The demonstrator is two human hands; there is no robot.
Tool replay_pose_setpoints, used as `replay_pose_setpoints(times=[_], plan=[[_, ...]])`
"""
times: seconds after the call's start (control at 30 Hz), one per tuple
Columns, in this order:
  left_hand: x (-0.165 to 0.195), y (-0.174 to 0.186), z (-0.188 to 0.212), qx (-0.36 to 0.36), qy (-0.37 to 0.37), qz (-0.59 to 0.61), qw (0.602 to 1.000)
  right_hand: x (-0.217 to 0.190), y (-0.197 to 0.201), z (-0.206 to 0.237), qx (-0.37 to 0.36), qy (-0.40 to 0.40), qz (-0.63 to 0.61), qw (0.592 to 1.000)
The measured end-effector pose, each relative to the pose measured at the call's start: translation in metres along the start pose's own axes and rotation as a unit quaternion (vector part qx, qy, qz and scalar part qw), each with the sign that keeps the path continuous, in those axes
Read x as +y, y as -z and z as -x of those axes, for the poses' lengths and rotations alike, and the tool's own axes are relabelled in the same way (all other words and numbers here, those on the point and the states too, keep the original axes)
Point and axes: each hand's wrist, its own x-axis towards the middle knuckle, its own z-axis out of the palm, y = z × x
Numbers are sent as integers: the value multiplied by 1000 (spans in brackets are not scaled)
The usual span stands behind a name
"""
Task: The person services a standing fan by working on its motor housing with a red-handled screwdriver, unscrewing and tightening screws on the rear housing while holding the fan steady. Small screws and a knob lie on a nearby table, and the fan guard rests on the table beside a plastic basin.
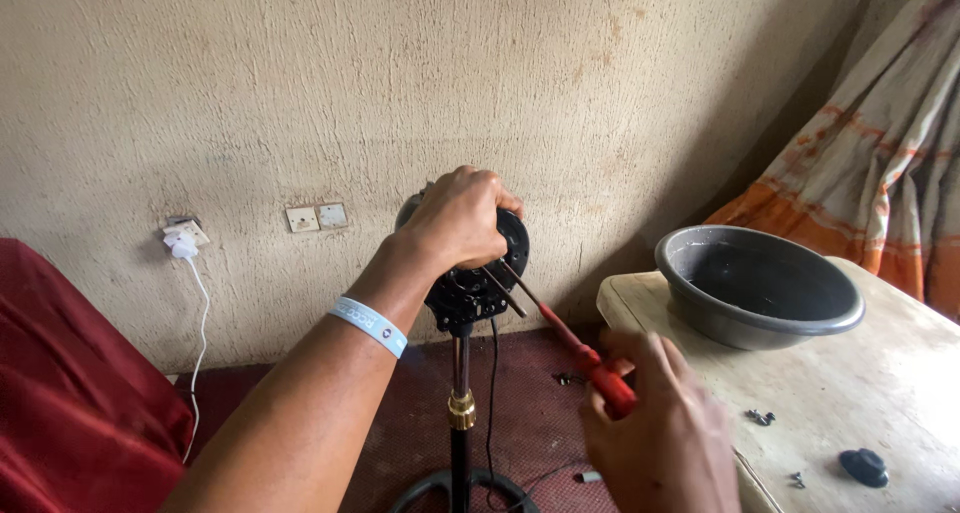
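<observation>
Currently, the left hand (462, 218) grips the black fan motor housing (478, 278) atop its stand pole (460, 373), fingers closed over it. The right hand (655, 433) clasps a red-handled screwdriver (585, 358), tip at the housing. Loose screws (760, 417) lie on the tabletop (850, 393) near a grey basin (760, 285).

Red-handled screwdriver (575, 348) angled into black fan motor (478, 273) atop stand.
</observation>
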Motion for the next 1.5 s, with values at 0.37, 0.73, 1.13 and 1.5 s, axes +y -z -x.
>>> replay_pose_setpoints(times=[0.37, 0.73, 1.13, 1.5], plan=[[-15, -1, -1, -22, -6, 60, 998, 31, -2, -27, -57, 30, -218, 974], [-3, -5, -7, 3, 13, 70, 997, 44, -27, -9, 63, 224, -132, 964], [3, 3, -1, -8, -2, 67, 998, 51, 2, -38, -182, -253, -483, 819], [1, 22, 20, -59, -73, 4, 996, 43, -27, -12, -62, -202, -470, 857]])
